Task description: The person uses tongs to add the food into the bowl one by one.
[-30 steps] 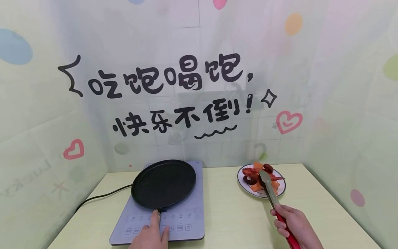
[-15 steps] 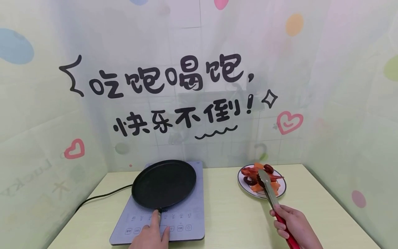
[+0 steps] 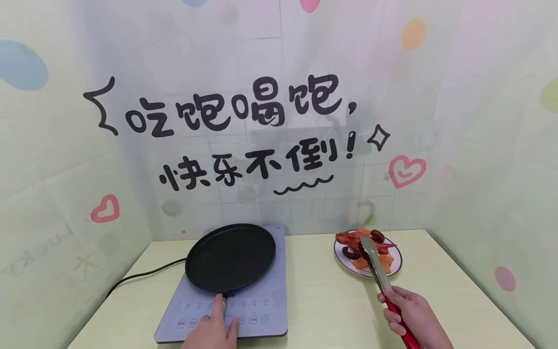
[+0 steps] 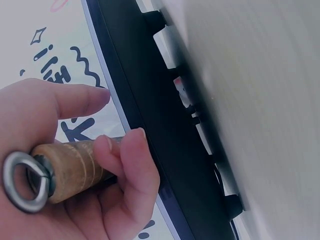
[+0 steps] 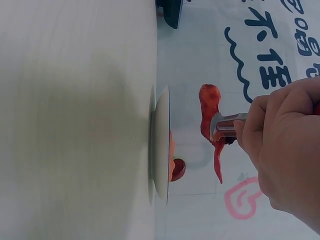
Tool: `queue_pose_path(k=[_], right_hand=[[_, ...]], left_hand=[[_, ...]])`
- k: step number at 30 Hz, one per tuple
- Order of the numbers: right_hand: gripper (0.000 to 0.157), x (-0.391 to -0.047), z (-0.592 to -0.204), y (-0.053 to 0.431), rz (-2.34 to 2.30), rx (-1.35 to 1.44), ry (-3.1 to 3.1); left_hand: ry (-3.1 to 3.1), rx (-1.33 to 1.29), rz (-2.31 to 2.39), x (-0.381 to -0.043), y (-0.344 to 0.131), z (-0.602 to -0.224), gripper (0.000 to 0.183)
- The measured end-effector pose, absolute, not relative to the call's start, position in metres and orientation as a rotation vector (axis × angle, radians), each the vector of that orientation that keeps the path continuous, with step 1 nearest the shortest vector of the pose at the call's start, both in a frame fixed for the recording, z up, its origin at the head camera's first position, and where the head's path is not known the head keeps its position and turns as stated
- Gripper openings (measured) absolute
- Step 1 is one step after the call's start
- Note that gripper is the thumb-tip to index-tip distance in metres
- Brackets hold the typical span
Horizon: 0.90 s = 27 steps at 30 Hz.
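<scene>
My left hand (image 3: 212,327) grips the wooden handle (image 4: 75,170) of a flat black frying pan (image 3: 231,259), which sits on the induction cooker (image 3: 261,310). A metal ring hangs at the handle's end in the left wrist view. In my right hand (image 3: 414,315) are metal tongs (image 3: 377,261) with red grips. Their tips pinch a long red piece of food (image 5: 210,107) with a thin pointed tail, seen raised off the plate (image 5: 161,145) in the right wrist view. Orange pieces (image 3: 385,262) and dark red, shiny, rounded pieces (image 3: 377,236) lie on that plate.
A black cord (image 3: 144,275) runs left from the cooker across the pale table (image 3: 322,295). Printed curtain-like walls (image 3: 301,213) enclose the table at the back and both sides. The plate stands at the back right, apart from the cooker.
The tongs and the red piece have shifted slightly up and to the left over the plate. My left hand and the pan keep their place.
</scene>
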State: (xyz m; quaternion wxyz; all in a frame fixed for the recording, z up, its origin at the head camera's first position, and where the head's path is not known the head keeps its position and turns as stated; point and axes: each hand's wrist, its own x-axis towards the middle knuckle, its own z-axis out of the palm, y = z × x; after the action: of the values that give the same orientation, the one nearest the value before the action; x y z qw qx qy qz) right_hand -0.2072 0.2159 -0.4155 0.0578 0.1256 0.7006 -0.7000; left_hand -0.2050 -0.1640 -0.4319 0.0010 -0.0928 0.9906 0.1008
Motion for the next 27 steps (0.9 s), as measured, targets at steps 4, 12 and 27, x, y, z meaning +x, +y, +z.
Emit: queue_pose_path(k=[4, 12, 27], right_hand=[[0.036, -0.2070, -0.4142, 0.2138, -2.117, 0.378, 2.114], [0.034, -0.2057, -0.4115, 0.2109, -2.116, 0.373, 2.108], [0.036, -0.2009, -0.4063, 0.2105, -2.114, 0.243, 2.057]], left_hand=[[3.108, -0.296, 0.315, -0.2055, -0.1639, -0.4320, 0.071], [3.100, -0.294, 0.313, -0.2061, -0.1640, -0.4321, 0.071], [3.109, -0.299, 0.301, -0.2046, -0.1627, -0.4318, 0.072]])
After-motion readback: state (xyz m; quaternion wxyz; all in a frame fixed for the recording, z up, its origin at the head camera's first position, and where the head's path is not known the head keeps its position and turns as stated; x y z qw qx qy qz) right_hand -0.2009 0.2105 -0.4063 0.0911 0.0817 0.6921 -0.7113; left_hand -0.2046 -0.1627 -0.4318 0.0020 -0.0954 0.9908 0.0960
